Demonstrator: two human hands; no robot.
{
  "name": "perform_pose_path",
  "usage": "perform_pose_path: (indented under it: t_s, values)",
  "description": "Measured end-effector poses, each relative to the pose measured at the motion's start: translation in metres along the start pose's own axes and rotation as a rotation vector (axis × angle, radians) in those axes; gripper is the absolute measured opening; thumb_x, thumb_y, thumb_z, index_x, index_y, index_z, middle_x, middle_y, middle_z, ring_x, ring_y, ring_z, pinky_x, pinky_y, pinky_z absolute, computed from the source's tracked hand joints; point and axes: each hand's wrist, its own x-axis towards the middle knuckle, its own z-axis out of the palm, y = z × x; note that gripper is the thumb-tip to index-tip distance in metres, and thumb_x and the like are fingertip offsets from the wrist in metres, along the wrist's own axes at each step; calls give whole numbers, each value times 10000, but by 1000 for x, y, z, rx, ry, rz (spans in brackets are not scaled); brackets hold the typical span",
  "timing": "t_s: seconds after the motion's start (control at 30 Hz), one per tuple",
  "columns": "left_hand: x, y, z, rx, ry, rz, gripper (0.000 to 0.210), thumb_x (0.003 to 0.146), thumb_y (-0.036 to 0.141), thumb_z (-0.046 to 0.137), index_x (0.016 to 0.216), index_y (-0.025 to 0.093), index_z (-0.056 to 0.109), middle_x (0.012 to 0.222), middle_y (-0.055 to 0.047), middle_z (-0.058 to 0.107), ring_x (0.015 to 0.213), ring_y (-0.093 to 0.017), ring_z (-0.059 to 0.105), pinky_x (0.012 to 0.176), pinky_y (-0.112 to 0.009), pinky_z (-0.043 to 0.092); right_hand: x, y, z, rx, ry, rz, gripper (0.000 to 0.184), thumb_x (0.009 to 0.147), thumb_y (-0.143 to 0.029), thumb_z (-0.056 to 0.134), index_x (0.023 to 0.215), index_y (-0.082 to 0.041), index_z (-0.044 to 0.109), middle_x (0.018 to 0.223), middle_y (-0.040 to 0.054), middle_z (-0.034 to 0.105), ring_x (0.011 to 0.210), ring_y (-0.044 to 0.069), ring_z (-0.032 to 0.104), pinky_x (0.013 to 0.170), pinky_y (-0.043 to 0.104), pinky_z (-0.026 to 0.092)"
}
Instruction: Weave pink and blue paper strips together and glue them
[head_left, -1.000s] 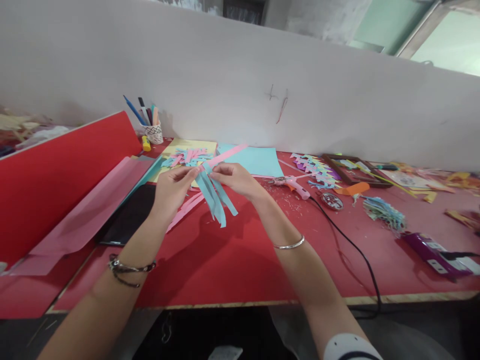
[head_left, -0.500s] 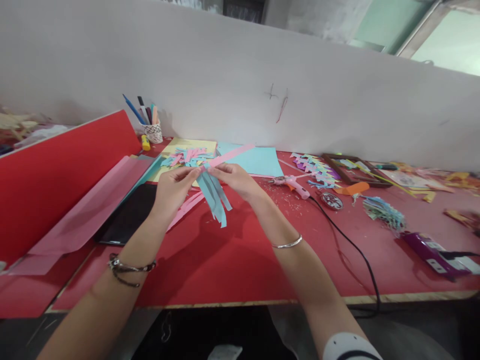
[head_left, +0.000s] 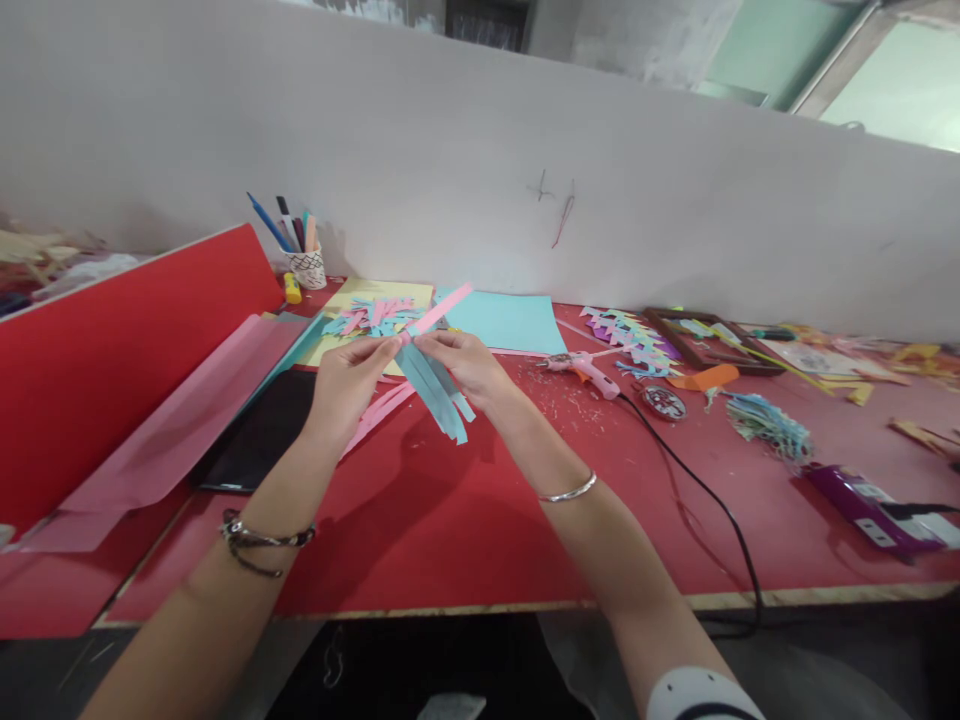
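Hanging below left fingers (head_left: pixel 379 351) and right fingers (head_left: pixel 441 347), both pinched around its top, blue paper fringe (head_left: pixel 432 392).

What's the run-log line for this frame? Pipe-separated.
left hand: pinching top of blue strips | right hand: pinching there too | pink strip: end projecting beyond hands | glue gun: on table, unheld

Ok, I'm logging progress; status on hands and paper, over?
Left hand and right hand pinching blue strips near top. Pink strip jutting up and right. Glue gun lying off right, apart from hands.
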Motion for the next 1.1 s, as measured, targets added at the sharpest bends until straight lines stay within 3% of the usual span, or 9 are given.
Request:
perform_pose_path:
  t_s: [0.2,0.37,0.53,0.67,0.73,0.9,1.1]
  values:
    - [-8,11,-3,78,-23,-58,136,591,303,614,623,182,668,540,33,561,505,-101,448,445,-201,369,-2,-5,-2,-124,-52,-37,134,697,-265,588,623,-162,547,594,-48,489,575,73,449,567,217,363]
    - [-10,14,-10,127,-113,-30,192,607,368,572,574,182,602,480,40,478,489,-103,427,477,-212,380,-9,-12,-2,-345,-133,-133,138,723,-220,533,602,-157,511,607,-43,477,584,68,427,576,222,340]
    - [-9,13,-17,293,-165,157,218,660,381,520,550,195,550,521,29,500,524,-115,443,513,-228,369,-12,-10,4,-539,-145,-243,203,731,-267,517,565,-158,476,538,-62,406,542,59,380,565,229,299]
    - [-11,13,-21,377,-184,323,228,697,394,495,585,202,548,543,29,520,538,-122,444,529,-237,351,-18,-8,5,-495,-163,-251,187,737,-310,523,640,-151,545,596,-42,486,587,69,427,593,229,328]
    - [-13,13,-22,381,-182,360,231,710,394,487,590,203,536,541,33,513,527,-118,434,529,-237,346,-24,-9,4,-467,-196,-224,228,741,-364,538,660,-153,566,605,-35,503,579,68,430,569,223,333]
    - [-19,15,-20,386,-179,385,182,710,336,488,586,203,492,541,39,485,520,-109,409,532,-225,345,-36,-6,-3,-443,-267,8,252,700,-402,618,680,-151,606,598,-12,565,508,60,439,494,216,344]
    - [-34,19,-19,342,-194,281,193,691,338,483,556,201,482,507,47,451,482,-97,388,501,-217,338,-51,-1,-16,-377,-323,36,249,697,-395,621,706,-146,632,668,7,648,548,64,519,531,192,393]
